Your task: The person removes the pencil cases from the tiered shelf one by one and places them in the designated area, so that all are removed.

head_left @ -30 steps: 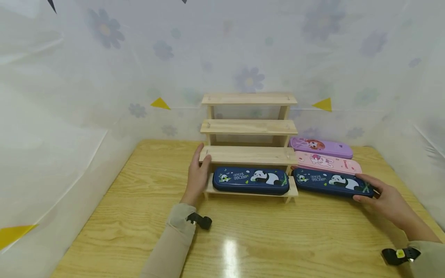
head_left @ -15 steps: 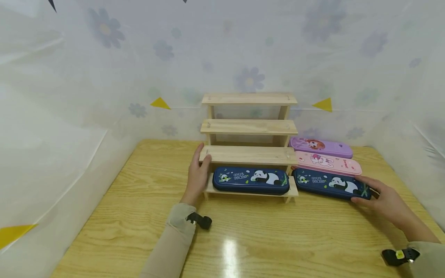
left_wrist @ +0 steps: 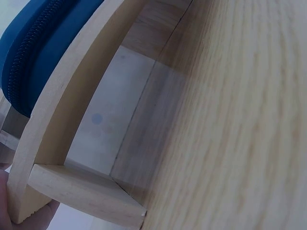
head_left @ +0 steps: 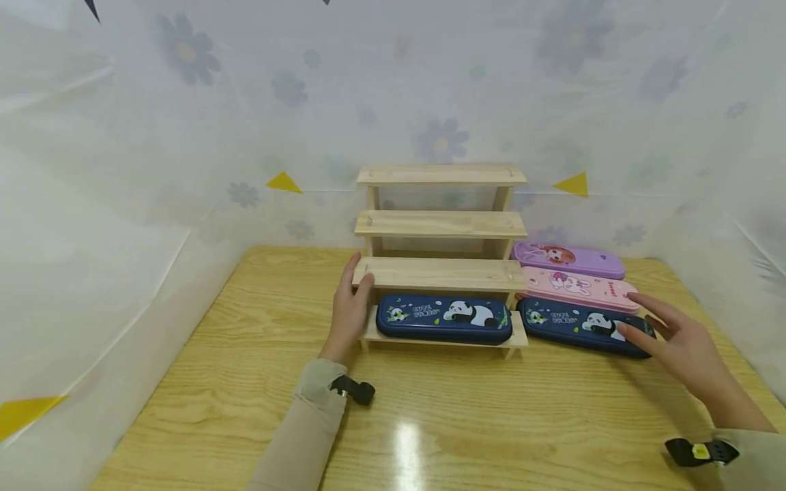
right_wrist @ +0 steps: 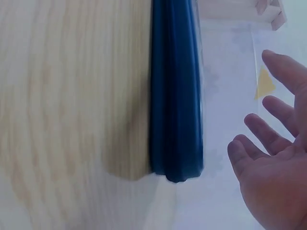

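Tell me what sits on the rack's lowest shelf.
A navy panda case lies on the lowest shelf; the shelf's surface directly beneath it is hidden.

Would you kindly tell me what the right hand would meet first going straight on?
Probably the pink case; the right hand points across it, though its height above the case is unclear.

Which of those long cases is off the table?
The navy panda case on the pale stepped wooden stand; its navy twin, the pink rabbit case and the purple girl-print case lie on the yellowish wooden table.
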{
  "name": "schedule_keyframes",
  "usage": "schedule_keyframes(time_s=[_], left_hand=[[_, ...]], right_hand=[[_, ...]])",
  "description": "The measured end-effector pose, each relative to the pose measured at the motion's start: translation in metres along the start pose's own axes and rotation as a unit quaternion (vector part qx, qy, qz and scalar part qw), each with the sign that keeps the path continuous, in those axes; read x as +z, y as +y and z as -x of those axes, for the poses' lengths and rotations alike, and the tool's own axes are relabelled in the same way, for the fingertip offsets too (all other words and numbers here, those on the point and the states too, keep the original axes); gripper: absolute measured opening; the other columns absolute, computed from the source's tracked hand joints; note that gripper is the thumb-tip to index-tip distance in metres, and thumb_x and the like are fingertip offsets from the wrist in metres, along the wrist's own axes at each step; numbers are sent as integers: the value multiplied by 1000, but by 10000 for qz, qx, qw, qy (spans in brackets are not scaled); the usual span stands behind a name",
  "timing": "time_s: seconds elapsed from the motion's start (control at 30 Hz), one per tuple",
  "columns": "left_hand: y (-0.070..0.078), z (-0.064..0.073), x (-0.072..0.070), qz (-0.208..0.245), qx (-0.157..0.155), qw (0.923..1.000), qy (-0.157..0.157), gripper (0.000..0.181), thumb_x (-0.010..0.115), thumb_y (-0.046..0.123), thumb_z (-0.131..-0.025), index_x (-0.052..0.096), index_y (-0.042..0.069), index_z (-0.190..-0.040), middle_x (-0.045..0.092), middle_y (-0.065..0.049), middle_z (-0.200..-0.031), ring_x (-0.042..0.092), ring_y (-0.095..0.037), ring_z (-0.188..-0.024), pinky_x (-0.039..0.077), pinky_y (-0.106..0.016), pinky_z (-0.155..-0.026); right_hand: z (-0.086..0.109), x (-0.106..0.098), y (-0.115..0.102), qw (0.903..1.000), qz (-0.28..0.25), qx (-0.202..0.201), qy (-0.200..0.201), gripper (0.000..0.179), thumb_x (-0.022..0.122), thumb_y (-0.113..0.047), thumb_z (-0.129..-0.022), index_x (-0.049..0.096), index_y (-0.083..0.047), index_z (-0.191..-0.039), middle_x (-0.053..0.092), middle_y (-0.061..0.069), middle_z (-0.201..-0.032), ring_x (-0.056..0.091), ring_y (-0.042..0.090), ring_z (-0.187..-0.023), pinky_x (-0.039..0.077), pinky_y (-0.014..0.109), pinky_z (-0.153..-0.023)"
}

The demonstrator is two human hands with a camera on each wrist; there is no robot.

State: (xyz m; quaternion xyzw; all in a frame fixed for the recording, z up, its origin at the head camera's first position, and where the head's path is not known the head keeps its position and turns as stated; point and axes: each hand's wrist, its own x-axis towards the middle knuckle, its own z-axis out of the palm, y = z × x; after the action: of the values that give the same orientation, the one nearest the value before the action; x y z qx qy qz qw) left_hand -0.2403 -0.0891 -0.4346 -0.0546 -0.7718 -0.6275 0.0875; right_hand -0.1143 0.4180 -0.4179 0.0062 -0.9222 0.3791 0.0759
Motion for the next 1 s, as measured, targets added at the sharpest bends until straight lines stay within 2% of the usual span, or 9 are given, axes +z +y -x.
schedule_keyframes(time_s=[0.2,0.27,0.37,0.47,0.6,0.73,0.8,0.87,1.0], left_hand=[[1,-1,-1,28,-137,9999,-100,53,48,42,-103,31,37,-154,42,-1,-63,37,-12,-49,39,-31,-54],[2,-2,-2,30,-189,9997,-152,54,48,38,-104,30,33,-155,42,-1,-64,37,-11,-47,39,-31,-54],[4,-3,-3,16,-218,9996,-204,55,48,32,-105,29,28,-156,43,-5,-66,37,-9,-46,39,-31,-53],[4,-2,-2,-38,-175,9997,-156,55,48,34,-105,29,29,-156,51,-8,-80,37,-11,-47,40,-32,-55],[2,-1,-1,-96,-38,9999,-44,54,49,42,-103,32,35,-154,55,-4,-123,40,-13,-55,41,-33,-65],[2,0,-1,-73,68,9999,-31,54,49,45,-102,32,37,-153,56,-3,-121,40,-14,-56,42,-33,-65],[1,0,-1,-54,44,10000,-57,54,49,45,-103,32,36,-154,55,-9,-99,38,-14,-50,41,-33,-58],[1,0,-1,-42,-12,10000,-80,55,48,43,-103,31,34,-154,53,-10,-93,37,-13,-49,40,-32,-56],[2,-2,-2,-28,-98,9999,-133,55,48,35,-105,30,26,-156,52,-7,-133,40,-17,-56,41,-35,-66]], right_hand=[[-1,11,-23,9980,-395,-458,157,63,67,-16,-96,40,-22,-153,32,-6,-156,40,-10,-125,40,2,-81],[-1,15,-31,9965,-524,-619,194,62,67,-13,-95,43,-20,-151,35,-6,-154,42,-16,-119,41,4,-81],[-4,22,-43,9930,-744,-883,246,60,67,-7,-94,45,-16,-150,39,-1,-153,46,-14,-117,44,6,-82],[-6,27,-52,9886,-903,-1167,296,61,67,0,-92,47,-12,-148,44,1,-149,50,-10,-117,44,8,-84],[-10,36,-65,9815,-1120,-1523,301,62,66,10,-89,49,-6,-146,47,6,-145,51,-4,-121,44,10,-88],[-13,44,-77,9756,-1299,-1752,250,64,66,16,-85,49,-2,-144,47,10,-144,49,2,-126,44,13,-92],[-15,48,-82,9740,-1313,-1829,233,64,66,17,-85,49,-1,-144,47,11,-144,47,3,-127,43,13,-93],[-17,51,-85,9729,-1319,-1886,204,64,66,17,-85,49,-2,-144,47,12,-144,47,5,-128,42,13,-95],[-20,59,-91,9715,-1383,-1921,111,65,66,16,-85,49,-5,-145,47,14,-145,46,6,-130,41,15,-97]])
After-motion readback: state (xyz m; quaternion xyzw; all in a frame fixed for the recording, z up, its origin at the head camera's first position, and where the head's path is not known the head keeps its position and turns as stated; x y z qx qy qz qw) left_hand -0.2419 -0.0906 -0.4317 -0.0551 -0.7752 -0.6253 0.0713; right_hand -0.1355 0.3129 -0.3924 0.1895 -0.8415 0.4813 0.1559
